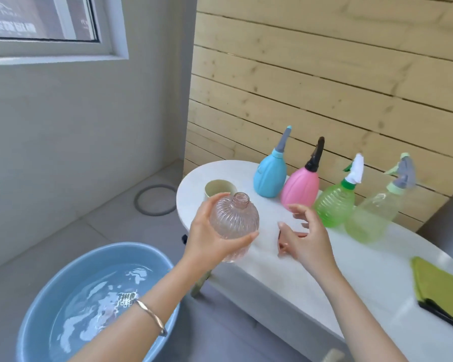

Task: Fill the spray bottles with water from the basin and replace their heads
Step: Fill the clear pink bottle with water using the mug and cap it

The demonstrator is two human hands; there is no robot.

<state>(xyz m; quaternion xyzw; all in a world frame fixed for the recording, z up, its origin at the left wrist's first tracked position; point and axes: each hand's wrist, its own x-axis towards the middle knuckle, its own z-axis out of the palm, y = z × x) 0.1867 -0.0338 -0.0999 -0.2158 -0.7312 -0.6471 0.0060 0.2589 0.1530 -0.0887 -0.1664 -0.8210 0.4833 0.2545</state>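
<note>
My left hand (209, 236) grips a clear pink ribbed bottle (234, 220) with no head, its open neck upward, above the white table's left end. My right hand (304, 236) hovers just right of it, fingers loosely spread; a small pinkish part (281, 245) shows under the palm, and whether the hand holds it is unclear. A blue basin (37, 309) of water stands on the floor at lower left. On the table behind stand a blue bottle (270, 176), a pink bottle (300, 188), a green bottle (335, 202) and a clear pale-green bottle (372, 215), all with heads on.
A cream cup (217, 189) stands at the table's (351, 278) far left end, behind the held bottle. A folded green cloth (439, 286) lies at the right end. A wooden slat wall runs behind the table. A round floor drain (154, 199) lies beyond the basin.
</note>
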